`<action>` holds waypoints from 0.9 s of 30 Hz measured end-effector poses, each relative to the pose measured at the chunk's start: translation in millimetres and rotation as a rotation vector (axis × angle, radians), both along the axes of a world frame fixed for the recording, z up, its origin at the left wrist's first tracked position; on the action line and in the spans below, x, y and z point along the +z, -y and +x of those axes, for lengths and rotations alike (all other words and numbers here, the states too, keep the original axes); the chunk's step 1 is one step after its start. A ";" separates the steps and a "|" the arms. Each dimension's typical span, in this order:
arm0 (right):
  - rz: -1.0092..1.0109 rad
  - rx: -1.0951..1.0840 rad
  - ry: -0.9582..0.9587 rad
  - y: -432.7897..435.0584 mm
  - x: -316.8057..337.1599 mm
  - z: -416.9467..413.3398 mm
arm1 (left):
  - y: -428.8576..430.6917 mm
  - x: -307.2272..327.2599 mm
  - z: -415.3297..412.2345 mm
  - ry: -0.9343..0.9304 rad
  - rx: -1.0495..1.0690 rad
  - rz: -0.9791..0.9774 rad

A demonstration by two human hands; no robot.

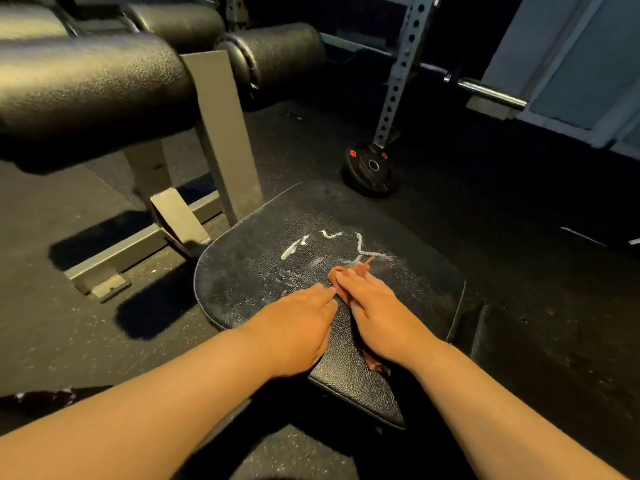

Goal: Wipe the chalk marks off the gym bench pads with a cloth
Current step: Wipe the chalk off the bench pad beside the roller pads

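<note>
A black bench seat pad (249, 258) lies low in front of me, with white chalk marks (292, 250) drawn across its far half. My right hand (375, 315) lies flat on a reddish-brown cloth (360, 270), pressing it onto the pad just below the marks. Part of the cloth sticks out past my fingertips and another bit shows under my wrist. My left hand (298, 327) rests on the pad beside it, fingers straight, their tips touching the cloth's edge.
Black padded rollers (90, 88) on a grey steel frame (221, 140) stand at the left and rear. A weight plate (370, 169) lies on the rubber floor by a perforated rack upright (401, 71). A barbell end (491, 93) juts out at the right.
</note>
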State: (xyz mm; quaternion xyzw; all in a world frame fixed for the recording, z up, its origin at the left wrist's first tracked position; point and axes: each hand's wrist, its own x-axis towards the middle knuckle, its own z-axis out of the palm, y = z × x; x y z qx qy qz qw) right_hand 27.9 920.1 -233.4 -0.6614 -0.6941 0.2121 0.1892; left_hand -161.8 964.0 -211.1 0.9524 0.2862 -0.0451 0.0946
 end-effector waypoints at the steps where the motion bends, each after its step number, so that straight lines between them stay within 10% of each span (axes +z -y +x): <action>1: 0.020 -0.023 -0.001 -4.7 0.1 7.2 | -1.2 2.7 2.7 -0.034 -0.003 -0.001; 7: 0.140 -0.558 0.141 -4.9 -0.6 37.9 | 0.8 2.6 6.8 -0.165 -0.025 0.005; 14: -0.001 0.055 -0.024 -16.1 10.7 -16.9 | -16.6 2.2 -15.2 -0.144 0.074 0.014; 20: 0.073 -0.467 0.206 -28.8 0.2 17.8 | -28.8 5.3 -36.3 -0.215 0.150 0.051; 27: 0.135 0.068 0.033 -31.4 -7.9 -32.4 | -32.1 6.0 -37.8 -0.201 0.196 0.053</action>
